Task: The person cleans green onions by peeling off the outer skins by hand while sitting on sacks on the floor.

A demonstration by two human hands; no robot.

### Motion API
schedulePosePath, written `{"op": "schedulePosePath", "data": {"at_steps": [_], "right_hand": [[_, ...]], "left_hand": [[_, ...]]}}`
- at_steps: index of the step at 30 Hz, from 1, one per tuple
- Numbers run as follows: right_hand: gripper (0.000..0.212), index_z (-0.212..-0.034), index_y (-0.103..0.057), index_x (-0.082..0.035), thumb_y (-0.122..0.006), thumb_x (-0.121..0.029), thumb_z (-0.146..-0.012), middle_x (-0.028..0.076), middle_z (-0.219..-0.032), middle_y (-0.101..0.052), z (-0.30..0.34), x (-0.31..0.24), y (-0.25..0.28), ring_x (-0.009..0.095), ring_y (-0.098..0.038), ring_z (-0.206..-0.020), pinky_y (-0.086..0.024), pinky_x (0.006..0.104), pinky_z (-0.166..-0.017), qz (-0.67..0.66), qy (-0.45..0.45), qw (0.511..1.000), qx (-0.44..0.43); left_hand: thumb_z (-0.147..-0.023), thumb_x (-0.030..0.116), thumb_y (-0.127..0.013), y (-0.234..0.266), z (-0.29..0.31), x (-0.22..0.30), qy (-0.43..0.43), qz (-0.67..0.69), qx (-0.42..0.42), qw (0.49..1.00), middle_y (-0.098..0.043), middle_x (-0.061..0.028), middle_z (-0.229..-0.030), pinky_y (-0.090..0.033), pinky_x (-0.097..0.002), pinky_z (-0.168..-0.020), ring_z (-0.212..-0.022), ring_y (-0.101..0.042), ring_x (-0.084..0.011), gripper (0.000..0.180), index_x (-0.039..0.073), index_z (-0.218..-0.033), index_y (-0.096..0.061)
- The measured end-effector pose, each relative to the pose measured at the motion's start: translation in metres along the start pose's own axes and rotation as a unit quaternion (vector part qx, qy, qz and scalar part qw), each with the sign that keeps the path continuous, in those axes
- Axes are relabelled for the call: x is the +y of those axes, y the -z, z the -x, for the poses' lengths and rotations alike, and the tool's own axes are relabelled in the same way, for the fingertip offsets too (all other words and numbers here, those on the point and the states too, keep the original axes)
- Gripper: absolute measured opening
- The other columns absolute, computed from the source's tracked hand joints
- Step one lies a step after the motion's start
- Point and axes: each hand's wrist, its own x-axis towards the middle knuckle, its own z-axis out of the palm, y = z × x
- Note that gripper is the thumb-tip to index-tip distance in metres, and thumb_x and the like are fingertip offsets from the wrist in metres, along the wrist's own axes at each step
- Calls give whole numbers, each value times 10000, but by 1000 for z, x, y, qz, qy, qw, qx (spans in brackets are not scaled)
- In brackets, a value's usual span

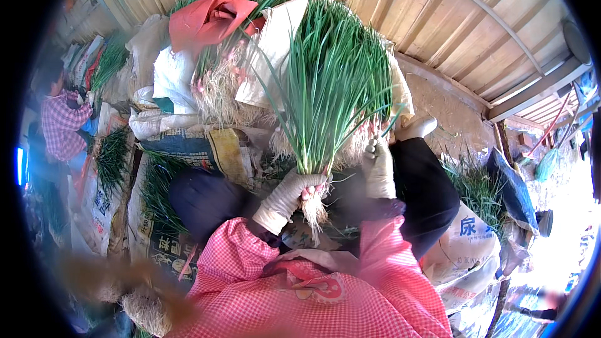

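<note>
My left hand (289, 197), in a whitish glove, is wrapped round a bunch of spring onions (313, 112) just above its pinkish bulbs. The long green leaves fan upward and pale roots hang below the fist. To the right, my gloved right hand (379, 169) reaches up to the bulb end of a large heap of spring onions (369, 62). Its fingers are curled together against the bulbs, and whatever lies between them is too small to make out. The held bunch partly covers the heap, which rests on pale sacking.
More spring onions (219, 81) lie at the far left under a red cloth (210, 20). Printed sacks (460, 244) and loose greens (159, 191) surround my bent legs. A co-worker in a checked shirt (62, 122) sits at far left. A ribbed wall (432, 19) stands behind.
</note>
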Motion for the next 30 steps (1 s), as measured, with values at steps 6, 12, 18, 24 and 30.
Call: {"op": "schedulePosePath", "data": {"at_steps": [6, 12, 18, 24, 30], "right_hand": [[213, -932, -608, -53, -602, -262, -891, -7, -617, -509, 56, 12, -70, 105, -494, -526, -399, 261, -489, 548, 129, 813, -151], [116, -876, -595, -69, -649, -153, -816, 104, -761, -580, 76, 59, -79, 287, -591, -698, -483, 366, -638, 631, 374, 643, -220], [260, -773, -532, -102, -455, -256, -968, 6, -694, -546, 71, 35, -68, 109, -462, -565, -378, 215, -532, 121, -82, 982, -122], [207, -816, -565, -50, -520, -206, -945, 10, -750, -562, 105, 20, -52, 104, -486, -601, -396, 240, -560, 393, 183, 871, -230], [275, -752, -523, -57, -468, -222, -965, 32, -712, -532, 131, 13, -56, 105, -472, -597, -380, 235, -548, 270, 161, 944, -99]], "left_hand": [[-793, 181, -639, -7, -2, 5, -2, -77, 73, 994, -569, 1, -613, -306, -176, -409, -433, -431, -40, 125, 58, -782, -621], [-804, 155, -591, 8, 3, 2, -15, -43, 112, 993, -506, 20, -568, -323, -204, -464, -447, -427, -66, 150, 70, -680, -586], [-787, 221, -662, -5, 11, 20, 2, -57, 56, 997, -556, 15, -584, -297, -173, -415, -438, -426, -46, 196, 61, -682, -619], [-813, 154, -635, -7, -2, 10, 13, -92, 34, 995, -556, 20, -612, -313, -165, -402, -434, -431, -29, 115, 42, -787, -631], [-791, 132, -626, -31, 11, 23, 4, -107, 43, 993, -569, 11, -569, -274, -171, -394, -402, -419, -29, 99, 36, -783, -650]]}}
